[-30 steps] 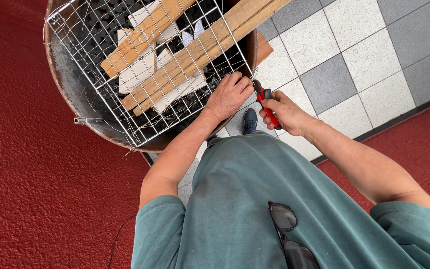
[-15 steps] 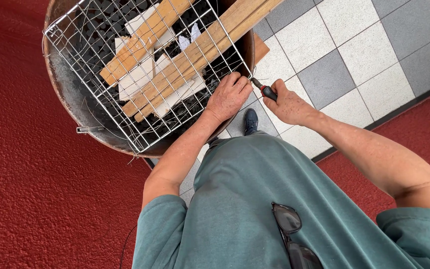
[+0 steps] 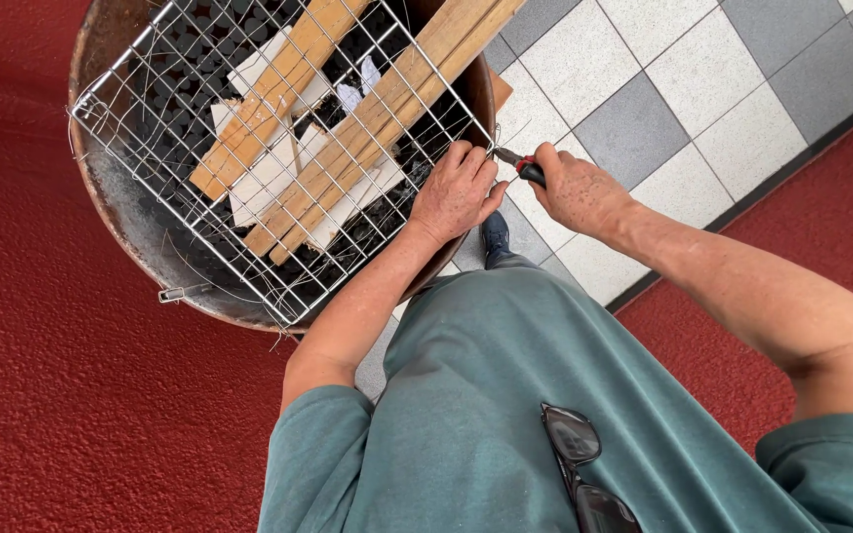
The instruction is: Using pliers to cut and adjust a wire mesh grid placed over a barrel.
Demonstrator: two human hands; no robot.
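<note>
My left hand (image 3: 456,192) rests on the near right corner of a square wire grid (image 3: 165,168), fingers curled over its edge wire. My right hand (image 3: 577,190) grips red-and-black-handled pliers (image 3: 523,168), whose jaws touch the grid's corner wire just right of my left fingers. The grid lies across a round rusty metal fire bowl (image 3: 125,212). Under the mesh lie long wooden slats (image 3: 367,123), pale board pieces (image 3: 264,178) and dark charcoal (image 3: 190,49).
The bowl stands where red textured flooring (image 3: 61,395) meets grey and white tiles (image 3: 683,89). My dark shoe (image 3: 493,235) shows below the bowl's rim. Dark glasses (image 3: 580,464) hang from my green shirt collar.
My right hand has turned and pushed the pliers in toward the grid corner, so less of the red handles shows. The left hand stays on the corner. The view shifted slightly.
</note>
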